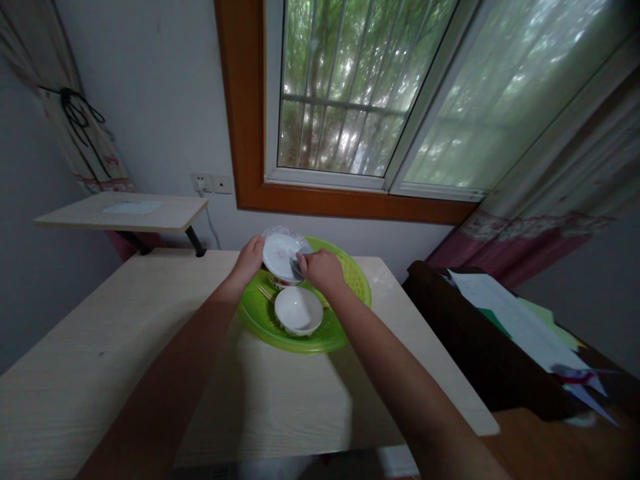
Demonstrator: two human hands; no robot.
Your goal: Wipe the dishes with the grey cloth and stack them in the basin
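Observation:
In the head view, my left hand (249, 259) is closed on the left rim of a white plate (278, 251) with a patterned edge, which is tilted above a green basin (280, 343). My right hand (323, 270) is closed and presses a small grey, cloth-like piece (296, 268) against the plate's right side; its exact kind is unclear. Under the plate, a bowl with a coloured pattern (286, 283) is partly hidden. Nearer to me, a white bowl (299, 311) sits upright in the basin. Chopsticks (266, 293) lie beside it, partly covered.
The basin stands on a pale wooden table (150, 333) near its back edge. A small raised shelf (125, 212) is at the table's back left. Beyond are a wall socket (201, 183) and a window (350, 100). To the right, papers (515, 320) lie on a dark brown piece of furniture (465, 347).

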